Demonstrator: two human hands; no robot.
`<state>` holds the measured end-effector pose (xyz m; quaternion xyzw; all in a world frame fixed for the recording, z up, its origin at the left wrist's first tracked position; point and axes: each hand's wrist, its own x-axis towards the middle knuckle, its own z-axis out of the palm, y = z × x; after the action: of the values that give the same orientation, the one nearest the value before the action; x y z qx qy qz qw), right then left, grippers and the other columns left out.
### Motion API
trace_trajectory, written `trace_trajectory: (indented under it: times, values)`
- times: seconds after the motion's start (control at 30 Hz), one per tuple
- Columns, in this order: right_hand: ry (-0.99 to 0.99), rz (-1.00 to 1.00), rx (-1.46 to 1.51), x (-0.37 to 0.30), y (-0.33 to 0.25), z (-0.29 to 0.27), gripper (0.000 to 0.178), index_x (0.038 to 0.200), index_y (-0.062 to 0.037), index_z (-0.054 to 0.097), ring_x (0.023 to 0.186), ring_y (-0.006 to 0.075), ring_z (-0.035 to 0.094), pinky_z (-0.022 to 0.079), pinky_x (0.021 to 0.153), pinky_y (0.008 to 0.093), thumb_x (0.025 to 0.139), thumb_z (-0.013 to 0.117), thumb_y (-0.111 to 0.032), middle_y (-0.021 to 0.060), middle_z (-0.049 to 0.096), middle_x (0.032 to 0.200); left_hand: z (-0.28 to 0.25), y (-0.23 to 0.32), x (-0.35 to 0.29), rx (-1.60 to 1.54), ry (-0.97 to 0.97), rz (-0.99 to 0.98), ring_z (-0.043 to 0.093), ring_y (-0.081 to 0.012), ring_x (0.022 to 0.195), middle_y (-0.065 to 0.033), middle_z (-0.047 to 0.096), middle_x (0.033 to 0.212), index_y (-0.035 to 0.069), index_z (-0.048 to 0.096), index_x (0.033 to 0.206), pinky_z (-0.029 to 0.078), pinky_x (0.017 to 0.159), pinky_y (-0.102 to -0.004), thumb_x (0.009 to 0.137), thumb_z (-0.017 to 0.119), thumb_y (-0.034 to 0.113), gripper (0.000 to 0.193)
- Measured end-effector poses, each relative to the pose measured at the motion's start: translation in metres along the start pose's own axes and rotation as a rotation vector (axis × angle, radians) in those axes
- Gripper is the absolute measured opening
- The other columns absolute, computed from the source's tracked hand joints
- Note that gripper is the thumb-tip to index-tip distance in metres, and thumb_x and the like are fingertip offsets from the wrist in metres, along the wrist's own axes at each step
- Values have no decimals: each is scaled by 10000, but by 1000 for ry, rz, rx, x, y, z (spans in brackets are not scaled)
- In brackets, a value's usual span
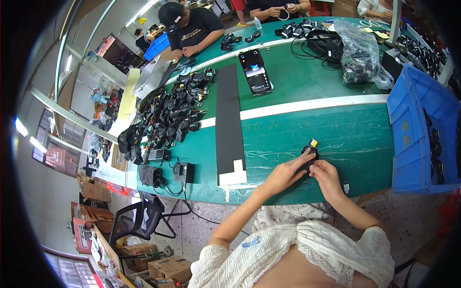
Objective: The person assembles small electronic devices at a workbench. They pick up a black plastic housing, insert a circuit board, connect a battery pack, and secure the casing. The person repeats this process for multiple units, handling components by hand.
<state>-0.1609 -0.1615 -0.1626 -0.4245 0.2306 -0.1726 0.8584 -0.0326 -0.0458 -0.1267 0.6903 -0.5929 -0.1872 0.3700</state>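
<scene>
Left fingers [301, 160] and right fingers [321, 169] hold a small, yellow-tipped black piece [311, 150]; scratched, smooth green tabletop [357, 137] beneath.

Green is being shown by the tabletop [345, 144], black by the mat [228, 120], blue by the crate [403, 158]; yellow and white are being paired on the black part [312, 143], dark prints on pale cloth [288, 215].

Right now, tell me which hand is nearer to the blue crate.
Right. The right hand is left of the blue crate, with green tabletop between them; the left hand is farther left, beyond the right one.
</scene>
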Motion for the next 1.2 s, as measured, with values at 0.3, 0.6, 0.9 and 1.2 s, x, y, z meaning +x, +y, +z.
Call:
trace_trajectory:
  times: [0.3, 0.6, 0.9, 1.2]
  values:
    - [93, 7, -29, -7, -6, 7, 102, 911, 3, 558, 752, 108, 572, 459, 704, 247, 822, 592, -35, 47, 589, 845, 46, 9, -9, 113, 193, -53, 594, -375, 892, -296, 355, 1309, -73, 235, 1294, 521, 678, -396, 822, 510, 28, 556]
    - [32, 50, -23, -4, -23, 16, 59, 861, -13, 555, 774, 111, 566, 457, 716, 258, 833, 584, -57, 45, 586, 820, 30, 12, 2, 204, 221, -61, 605, -337, 882, -221, 516, 1180, -38, 347, 1248, 523, 654, -384, 818, 558, 88, 495]
    - [-146, -2, -117, -24, -96, 70, 134, 847, 30, 551, 784, 120, 563, 429, 745, 247, 814, 585, -96, 88, 597, 813, -28, 70, 17, 251, 474, 47, 616, -306, 923, -188, 566, 1138, -4, 462, 1093, 533, 670, -352, 764, 637, 60, 378]
    - [-219, -76, -258, -50, -132, 102, 144, 965, 8, 529, 908, 99, 559, 422, 829, 241, 830, 562, -28, 66, 593, 943, -53, 100, 15, 139, 620, 275, 523, -377, 1087, -278, 557, 1102, -91, 490, 1037, 494, 846, -377, 724, 689, 16, 387]
